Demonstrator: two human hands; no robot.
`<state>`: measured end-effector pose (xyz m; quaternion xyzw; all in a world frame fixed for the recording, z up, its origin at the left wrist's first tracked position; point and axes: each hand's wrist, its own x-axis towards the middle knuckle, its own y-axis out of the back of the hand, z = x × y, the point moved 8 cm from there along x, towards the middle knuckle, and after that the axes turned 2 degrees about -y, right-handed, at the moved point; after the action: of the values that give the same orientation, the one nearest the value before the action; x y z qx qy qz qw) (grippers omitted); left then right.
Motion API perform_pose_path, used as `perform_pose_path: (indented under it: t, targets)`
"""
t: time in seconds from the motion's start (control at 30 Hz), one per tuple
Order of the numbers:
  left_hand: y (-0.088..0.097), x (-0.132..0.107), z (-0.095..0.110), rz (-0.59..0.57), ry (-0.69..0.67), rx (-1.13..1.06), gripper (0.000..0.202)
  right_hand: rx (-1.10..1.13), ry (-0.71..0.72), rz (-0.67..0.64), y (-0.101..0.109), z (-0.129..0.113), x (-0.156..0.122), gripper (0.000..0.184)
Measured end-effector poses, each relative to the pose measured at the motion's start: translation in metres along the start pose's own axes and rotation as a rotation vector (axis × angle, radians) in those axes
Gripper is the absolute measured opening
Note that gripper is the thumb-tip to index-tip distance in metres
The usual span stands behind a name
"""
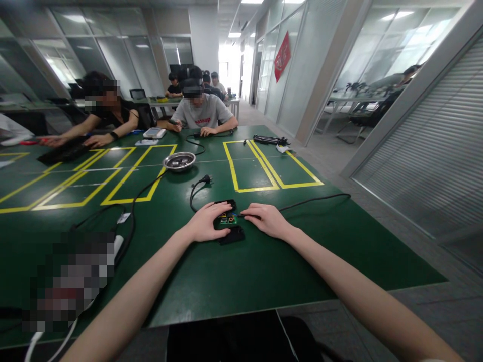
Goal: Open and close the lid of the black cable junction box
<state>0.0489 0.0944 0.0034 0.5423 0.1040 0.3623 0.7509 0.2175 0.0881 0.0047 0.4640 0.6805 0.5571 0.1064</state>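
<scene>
In front of me on the green table lies an opened power adapter: a green circuit board (228, 219) between two black case halves. My left hand (204, 221) reaches over it from the left, fingers on the far case half (231, 203) and thumb at the near case half (233, 235), gripping the adapter between them. At the board's right end my right hand (266, 218) pinches a black cable (317, 199) near where it meets the board. The cable runs off to the right. Behind my left hand lies a mains cord with a black plug (206, 179).
A metal bowl (179, 162) with small metal parts stands farther back. Yellow tape rectangles (256, 190) mark the table (302, 266). A folded black tripod (269, 140) lies at the far edge. A power strip (118, 245) and cables lie left. Two people (202, 108) work opposite.
</scene>
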Motion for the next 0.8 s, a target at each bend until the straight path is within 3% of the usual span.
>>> perform_pose_path:
  t: [0.27, 0.53, 0.6, 0.73, 0.8]
  targets:
    - [0.004, 0.0, -0.007, 0.045, 0.032, -0.002, 0.072, 0.002, 0.001, 0.0, 0.0, 0.002, 0.0, 0.024]
    - [0.008, -0.001, -0.004, 0.123, -0.027, -0.084, 0.077, 0.01, 0.013, 0.005, -0.002, 0.003, 0.003, 0.025]
    - [0.015, -0.002, -0.003, 0.183, -0.014, -0.072, 0.068, 0.011, 0.013, 0.005, -0.002, 0.003, 0.003, 0.025]
    - [0.036, -0.009, -0.013, 0.343, 0.124, 0.054, 0.027, 0.026, 0.013, -0.002, -0.001, 0.002, 0.003, 0.025]
    - [0.037, -0.011, -0.022, 0.285, 0.21, 0.13, 0.032, 0.033, 0.013, -0.001, 0.0, 0.002, 0.003, 0.025]
